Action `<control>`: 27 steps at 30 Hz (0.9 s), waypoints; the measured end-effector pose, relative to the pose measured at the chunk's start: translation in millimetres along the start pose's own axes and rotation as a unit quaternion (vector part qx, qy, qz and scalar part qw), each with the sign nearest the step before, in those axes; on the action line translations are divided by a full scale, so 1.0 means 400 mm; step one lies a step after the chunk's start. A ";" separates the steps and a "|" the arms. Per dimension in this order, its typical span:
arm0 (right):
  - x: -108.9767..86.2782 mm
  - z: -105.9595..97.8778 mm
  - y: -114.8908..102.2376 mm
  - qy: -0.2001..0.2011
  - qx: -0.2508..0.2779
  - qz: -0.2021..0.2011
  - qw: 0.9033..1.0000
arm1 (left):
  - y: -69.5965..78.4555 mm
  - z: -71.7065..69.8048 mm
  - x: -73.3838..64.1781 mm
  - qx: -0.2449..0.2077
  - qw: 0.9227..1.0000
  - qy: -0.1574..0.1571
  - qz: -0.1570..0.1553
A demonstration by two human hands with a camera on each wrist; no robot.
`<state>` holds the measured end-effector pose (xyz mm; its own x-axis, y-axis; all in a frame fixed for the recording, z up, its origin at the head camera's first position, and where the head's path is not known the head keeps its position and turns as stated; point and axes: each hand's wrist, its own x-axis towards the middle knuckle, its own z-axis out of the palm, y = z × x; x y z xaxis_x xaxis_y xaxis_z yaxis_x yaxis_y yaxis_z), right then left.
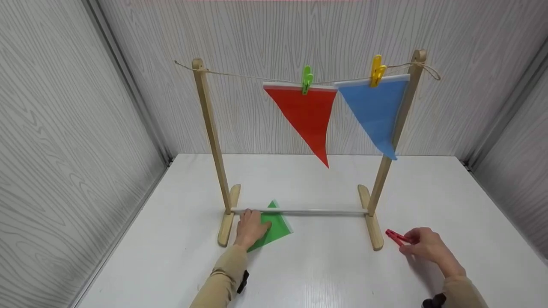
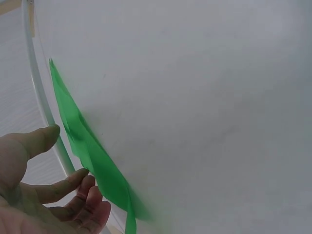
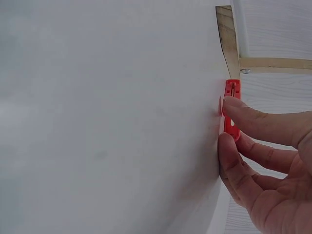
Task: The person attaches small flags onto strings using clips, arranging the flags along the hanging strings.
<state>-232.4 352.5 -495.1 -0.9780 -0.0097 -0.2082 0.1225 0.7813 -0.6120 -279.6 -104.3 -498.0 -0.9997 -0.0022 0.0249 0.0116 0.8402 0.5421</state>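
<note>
A green pennant point(image 1: 280, 229) with a pale edge strip lies on the table under the stand's crossbar, its cloth partly lifted in the left wrist view. My left hand point(image 1: 251, 229) is over it; there the fingertips point(image 2: 84, 171) touch the green cloth point(image 2: 100, 165) while the thumb stays apart from them. To the right of the stand, my right hand point(image 1: 426, 246) holds a red clothespin point(image 1: 397, 236) just at the tabletop. In the right wrist view the thumb point(image 3: 234, 102) and fingers pinch the red clothespin point(image 3: 233, 87) by its handle end.
A wooden stand with two posts point(image 1: 209, 132) and a white crossbar point(image 1: 321, 211) stands on the white table point(image 1: 308, 269). Along its string point(image 1: 248, 77), a green clothespin point(image 1: 307, 80) holds a red pennant point(image 1: 306, 115) and a yellow clothespin point(image 1: 376, 72) holds a blue one.
</note>
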 end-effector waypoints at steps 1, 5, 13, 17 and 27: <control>0.000 0.001 0.001 0.001 -0.001 -0.003 1.000 | 0.000 0.000 0.000 0.003 1.000 0.003 0.006; 0.000 0.001 0.002 0.009 -0.006 -0.019 1.000 | -0.002 -0.002 0.002 0.008 1.000 0.002 0.021; 0.004 0.001 0.005 0.006 0.000 -0.007 1.000 | -0.003 -0.004 0.010 -0.015 0.999 -0.026 0.026; 0.003 0.003 0.005 0.005 0.004 -0.004 1.000 | -0.006 -0.001 0.012 -0.050 0.998 -0.029 0.031; 0.000 0.003 0.003 0.002 0.007 0.008 1.000 | -0.005 -0.001 0.009 -0.089 0.994 -0.044 0.035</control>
<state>-232.2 352.6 -496.9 -0.9766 0.0059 -0.2152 0.1411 0.7725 -0.6192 -283.0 -106.1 -498.5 -0.9943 0.1065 -0.0024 0.0763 0.7278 0.6816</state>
